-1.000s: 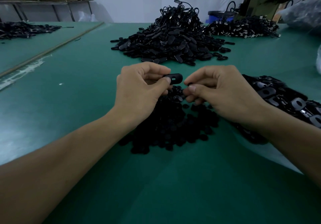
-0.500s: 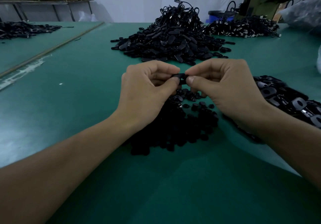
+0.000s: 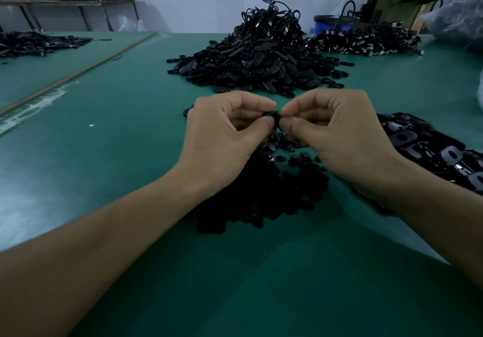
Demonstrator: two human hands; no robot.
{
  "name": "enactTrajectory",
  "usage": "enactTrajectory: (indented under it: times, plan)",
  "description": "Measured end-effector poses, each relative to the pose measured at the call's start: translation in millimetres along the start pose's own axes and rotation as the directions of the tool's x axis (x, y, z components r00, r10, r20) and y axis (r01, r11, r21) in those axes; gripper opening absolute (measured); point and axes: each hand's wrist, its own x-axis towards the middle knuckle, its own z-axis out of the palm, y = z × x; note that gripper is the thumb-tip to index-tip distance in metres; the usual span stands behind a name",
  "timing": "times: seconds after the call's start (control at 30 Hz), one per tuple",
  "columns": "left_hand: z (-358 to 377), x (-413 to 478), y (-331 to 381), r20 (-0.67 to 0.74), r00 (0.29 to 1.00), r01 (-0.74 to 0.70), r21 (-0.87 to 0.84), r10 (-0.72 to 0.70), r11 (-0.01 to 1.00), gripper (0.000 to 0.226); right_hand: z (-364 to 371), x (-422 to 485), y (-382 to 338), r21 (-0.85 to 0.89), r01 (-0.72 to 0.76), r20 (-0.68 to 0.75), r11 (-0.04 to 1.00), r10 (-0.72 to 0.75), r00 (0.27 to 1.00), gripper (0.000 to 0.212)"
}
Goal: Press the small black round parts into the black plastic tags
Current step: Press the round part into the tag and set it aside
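Above the counter (image 3: 117, 166), the left hand (image 3: 224, 138) and right hand (image 3: 339, 138) each pinch one tag (image 3: 273, 114) between thumb and forefinger, probably seating a round part, which is hidden. Much seems left: round parts (image 3: 261, 195) lie heaped beneath the wrists, loose tags (image 3: 431, 151) just right. The big heap (image 3: 256, 59) beyond may be finished ones.

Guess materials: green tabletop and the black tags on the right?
Green table covering: likely rubber or vinyl mat, satin; soft broad sheen, no grain.
Flat black oval tags at right: probably moulded plastic, semi-gloss; smooth faces catch pale highlights.
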Motion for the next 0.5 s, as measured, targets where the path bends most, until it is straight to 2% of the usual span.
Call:
enactTrajectory:
  times: [0.23,0.5]
  plan:
    - [0.5,-0.7,4.0,-0.011,0.999,-0.045,0.083,0.046,0.996,0.027,3.9,-1.8,0.0,0.0,0.03,-0.059,1.0,-0.03,0.998,0.01]
    - [-2.1,2.7,3.2,-0.035,0.997,0.064,-0.048,-0.066,0.997,0.02,3.5,-3.9,-3.0,-0.01,0.073,-0.027,0.997,-0.073,0.997,0.015]
